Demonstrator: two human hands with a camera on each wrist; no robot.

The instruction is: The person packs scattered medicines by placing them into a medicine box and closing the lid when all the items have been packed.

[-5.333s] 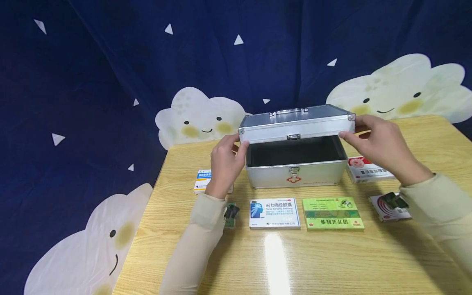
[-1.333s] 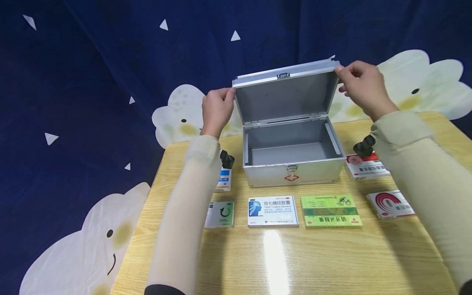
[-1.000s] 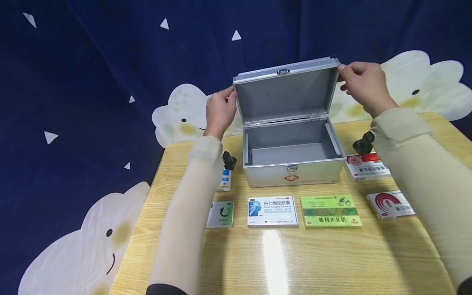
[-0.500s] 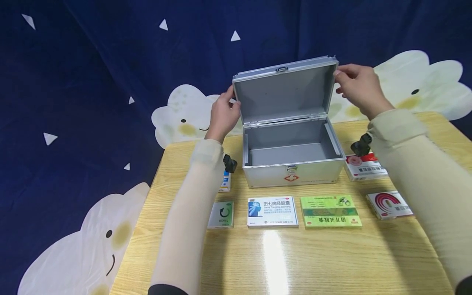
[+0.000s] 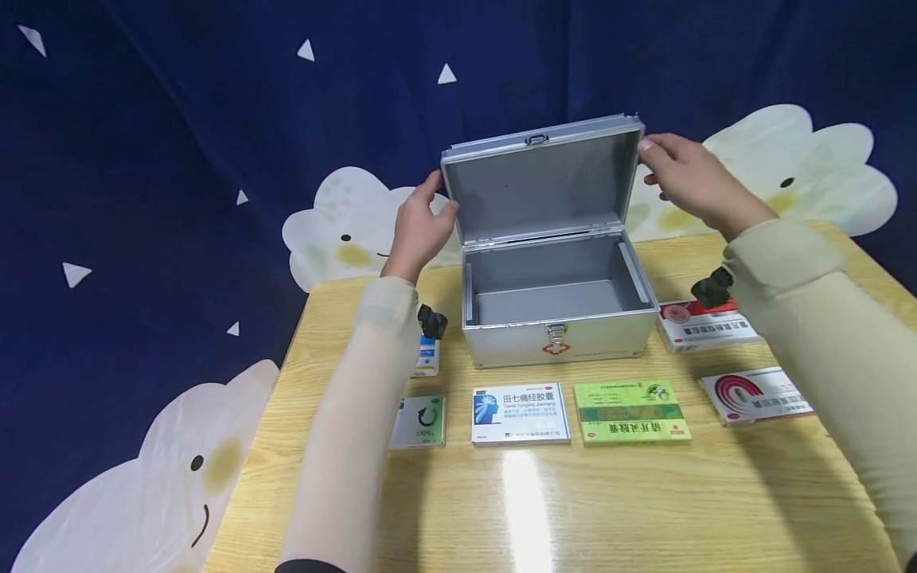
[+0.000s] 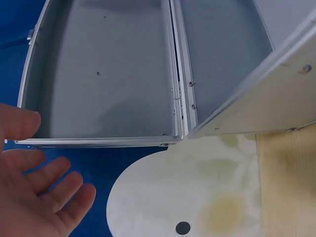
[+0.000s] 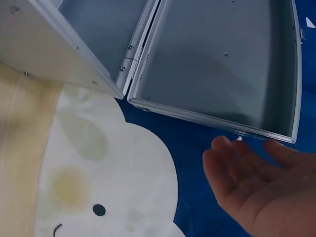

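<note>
1. Case of silver metal, rectangular and grey inside (image 5: pixel 494 348), stands on the pale wood-grain table (image 5: pixel 609 509); its shallow silver lid (image 5: pixel 544 191) is raised on the rear edge, and the front wall carries a small metal latch (image 5: pixel 556 331) above a red outlined cross (image 5: pixel 556 348)

2. Left hand (image 5: pixel 419 227) is at the lid's left edge, thumb and fingers spread apart and gripping nothing; right hand (image 5: pixel 691 179) is at the lid's upper right corner, fingers loosely bent, clamped on nothing that shows; whether fingertips touch the metal I cannot tell

3. Some five seconds ago the lid was only partly lifted, both hands gripping its ends; now it stands up, showing the inside

4. Flat white-and-blue carton (image 5: pixel 520 415) and bright green carton (image 5: pixel 630 414) lie in front of the case

5. Cream left sleeve (image 5: pixel 351 414) partly hides a pale green carton (image 5: pixel 423 422) and a small blue-and-white carton (image 5: pixel 427 354); cream right sleeve (image 5: pixel 795 318) overlaps a red-and-white carton (image 5: pixel 702 328) and a white carton with red arcs (image 5: pixel 752 395)

6. Dark blue curtain (image 5: pixel 179 119) with white clouds hangs behind
</note>
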